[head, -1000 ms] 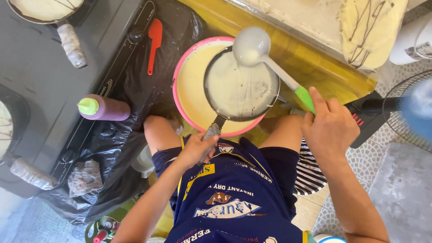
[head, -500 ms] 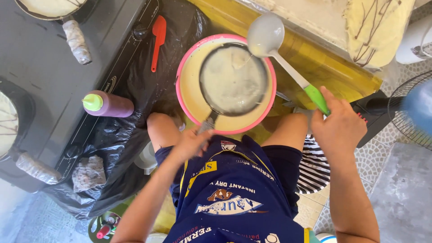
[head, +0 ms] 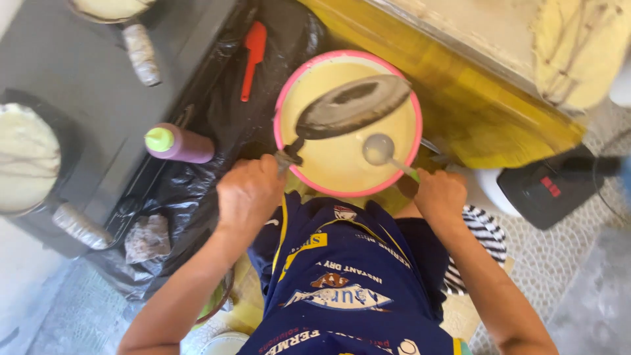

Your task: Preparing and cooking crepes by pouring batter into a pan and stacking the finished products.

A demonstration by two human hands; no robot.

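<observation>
My left hand [head: 250, 194] grips the handle of a small dark frying pan [head: 353, 105], which is tilted steeply over a pink-rimmed bowl [head: 282, 98] full of pale yellow batter. A thin coat of batter covers part of the pan's face. My right hand [head: 440, 195] holds a ladle by its green handle; the ladle's round cup [head: 379, 148] dips into the batter below the pan. The bowl sits between my knees, above a dark blue printed apron [head: 342, 283].
A purple squeeze bottle [head: 179, 143] with a green cap lies left of the bowl on black plastic. A red spatula [head: 252, 58] lies behind it. Another pan with batter [head: 26, 158] sits on the grey stove at far left. A black device [head: 545, 187] stands at right.
The pan has tipped from flat to steeply tilted over the bowl. The ladle has come down from above the bowl's far rim into the batter, and my right hand moved closer in.
</observation>
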